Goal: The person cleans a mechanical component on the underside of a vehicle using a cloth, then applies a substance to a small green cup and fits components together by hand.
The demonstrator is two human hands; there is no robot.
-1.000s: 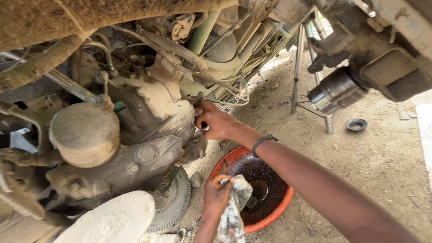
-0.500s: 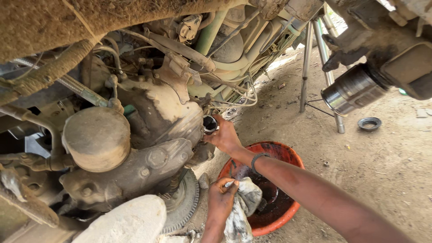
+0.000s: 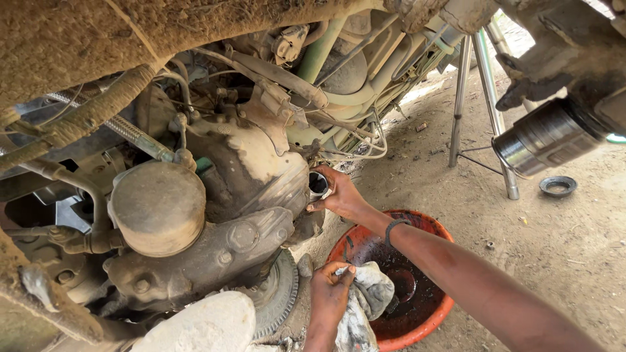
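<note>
I look up at the dirty underside of a vehicle engine (image 3: pixel 215 215). My right hand (image 3: pixel 339 194) reaches up and grips a small shiny metal cup-shaped part (image 3: pixel 317 185) against the side of the engine housing. A dark band sits on that wrist. My left hand (image 3: pixel 328 294) is lower, closed on a grey, oil-stained rag (image 3: pixel 360 305) over the rim of an orange basin (image 3: pixel 430 313). The basin holds dark oil and sits on the dirt under my right forearm.
A round dusty canister (image 3: pixel 158 207) hangs on the engine at the left. A toothed flywheel (image 3: pixel 280 293) shows below it. A metal stand (image 3: pixel 486 98) rises at the right, beside a shiny cylinder (image 3: pixel 544 137). A black ring (image 3: pixel 558 186) lies on the dirt ground.
My right hand has shifted slightly down along the engine, and the shiny metal part now shows in its fingers. The view has moved closer. My left hand keeps the rag.
</note>
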